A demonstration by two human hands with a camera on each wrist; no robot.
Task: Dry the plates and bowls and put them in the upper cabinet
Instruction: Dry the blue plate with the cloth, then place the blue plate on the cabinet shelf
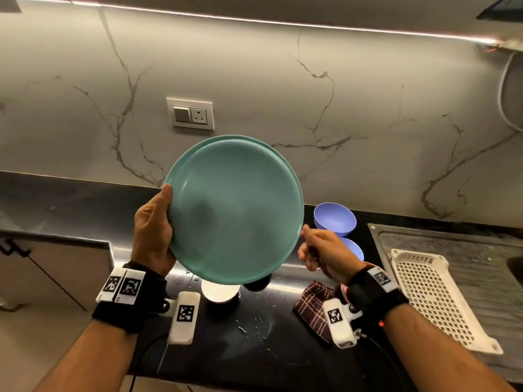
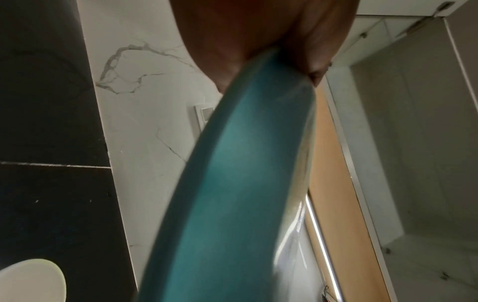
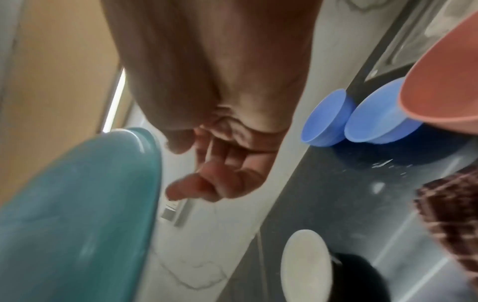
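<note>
A teal plate [image 1: 235, 209] is held up, tilted on edge, over the black counter; a second teal rim shows just behind its top. My left hand [image 1: 154, 230] grips its left rim, thumb on the front face. In the left wrist view the plate's edge [image 2: 232, 183] runs out from under that hand [image 2: 245, 30]. My right hand [image 1: 319, 250] hovers at the plate's lower right rim with loosely curled fingers [image 3: 207, 183] that hold nothing; a narrow gap separates them from the plate [image 3: 77, 204]. Two blue bowls [image 1: 334, 217] [image 3: 380, 118] stand on the counter behind my right hand.
A white bowl [image 1: 219, 291] and a black object [image 1: 256, 282] sit under the plate. A checked cloth [image 1: 311, 306] lies by my right wrist, a salmon bowl [image 3: 444, 81] near it. A white perforated rack [image 1: 433, 295] lies on the steel drainboard [image 1: 452, 244] at right.
</note>
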